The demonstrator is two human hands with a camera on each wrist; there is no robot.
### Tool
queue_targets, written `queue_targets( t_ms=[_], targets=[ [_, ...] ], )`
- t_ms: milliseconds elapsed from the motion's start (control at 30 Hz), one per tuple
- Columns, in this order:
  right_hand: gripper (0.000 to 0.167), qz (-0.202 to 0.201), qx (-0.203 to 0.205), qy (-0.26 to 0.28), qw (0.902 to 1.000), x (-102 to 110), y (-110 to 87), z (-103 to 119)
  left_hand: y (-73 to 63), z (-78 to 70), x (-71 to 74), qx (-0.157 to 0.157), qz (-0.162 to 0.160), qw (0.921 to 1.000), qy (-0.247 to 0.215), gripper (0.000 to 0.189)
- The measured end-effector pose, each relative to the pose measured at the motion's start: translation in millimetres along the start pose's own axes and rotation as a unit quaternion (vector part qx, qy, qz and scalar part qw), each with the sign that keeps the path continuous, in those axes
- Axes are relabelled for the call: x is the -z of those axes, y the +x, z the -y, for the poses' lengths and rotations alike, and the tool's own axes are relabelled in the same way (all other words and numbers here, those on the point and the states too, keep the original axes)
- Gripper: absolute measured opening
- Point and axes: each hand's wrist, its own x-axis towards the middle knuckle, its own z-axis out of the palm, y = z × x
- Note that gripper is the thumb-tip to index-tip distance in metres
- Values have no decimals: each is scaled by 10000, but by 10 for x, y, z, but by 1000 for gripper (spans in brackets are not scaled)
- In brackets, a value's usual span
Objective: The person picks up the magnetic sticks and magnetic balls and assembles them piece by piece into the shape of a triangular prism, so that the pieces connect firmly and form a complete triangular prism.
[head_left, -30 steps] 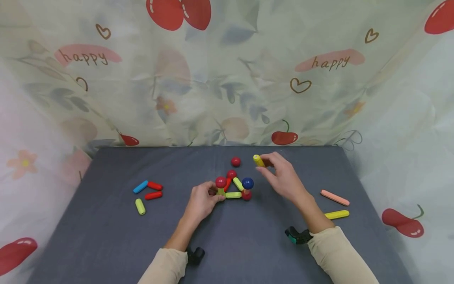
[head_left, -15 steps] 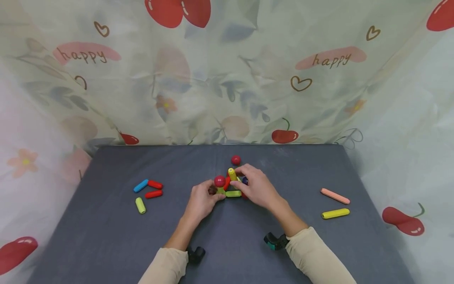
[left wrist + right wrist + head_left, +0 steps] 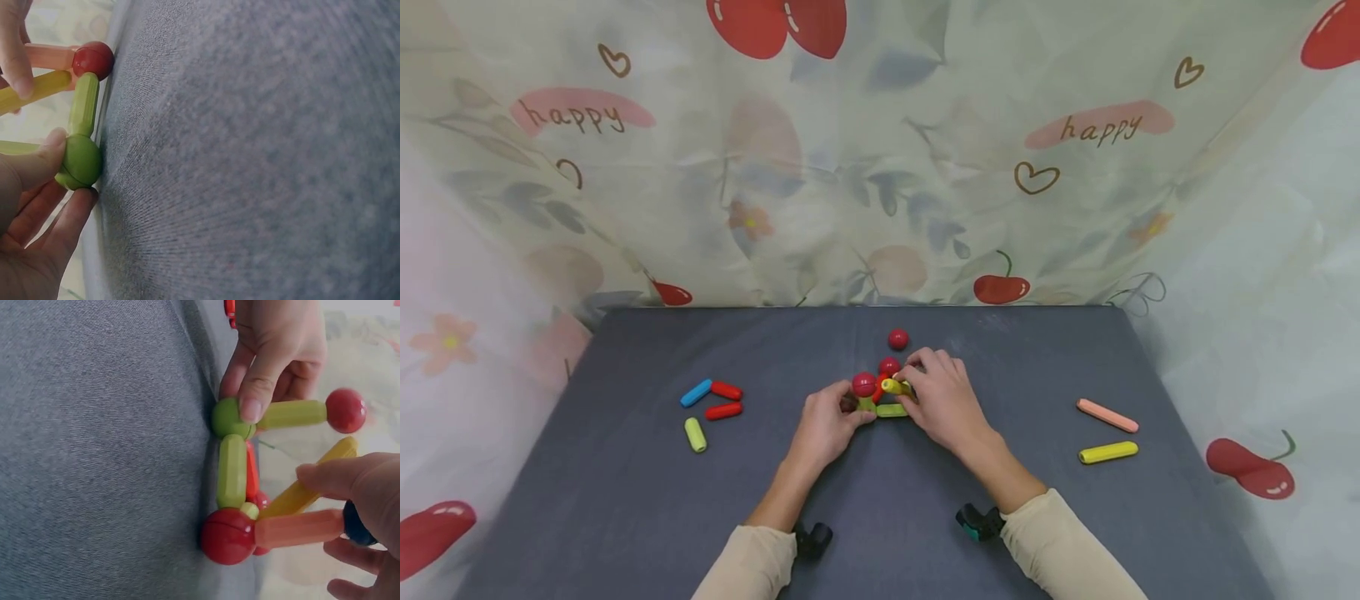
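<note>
A small frame of magnetic sticks and balls stands mid-table. My left hand (image 3: 823,425) pinches its green ball (image 3: 81,161) at the near left corner. From that ball a light green stick (image 3: 292,415) rises to a red ball (image 3: 864,384). Another light green stick (image 3: 83,106) runs to a lower red ball (image 3: 228,536), which bears an upright pink stick (image 3: 300,529) topped by a dark blue ball (image 3: 357,525). My right hand (image 3: 947,408) holds a yellow stick (image 3: 304,487) slanting beside the pink one. The blue ball is hidden by this hand in the head view.
A loose red ball (image 3: 898,339) lies behind the frame. At left are a blue stick (image 3: 696,392), two red sticks (image 3: 724,411) and a short green stick (image 3: 696,435). A pink stick (image 3: 1107,415) and a yellow stick (image 3: 1108,452) lie at right. Patterned cloth (image 3: 880,167) hangs behind.
My right hand has come left to the frame with the yellow stick, which has tipped from upright to pointing left over the last half second. My left hand stays on the green ball.
</note>
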Motion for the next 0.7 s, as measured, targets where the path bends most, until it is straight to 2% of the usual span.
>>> queue_targets(
  t_ms=[167,367,467,533,600,667,700],
  targets=[
    [26,194,129,-420,9988,30,54,64,-1,-6,14,53,-18,10000,25,22],
    [27,578,-41,-775,9953,24,66,122,-4,-15,3,112,42,9999,-68,22],
    [29,682,-68,-776,9946,22,68,123,-4,-20,-7,90,36,9999,-79,23],
    [32,722,-81,-497,9961,35,63,100,-7,-17,-10,82,20,9999,-63,23],
    [38,738,-146,61,9971,55,54,44,-8,-13,-12,53,1,10000,-36,24],
    [49,786,-397,878,9922,69,28,-48,-9,-10,-12,34,-4,10000,-27,25],
    [54,807,-562,1331,9862,71,7,-102,-9,-9,-11,31,-4,10000,-27,25]
  ],
)
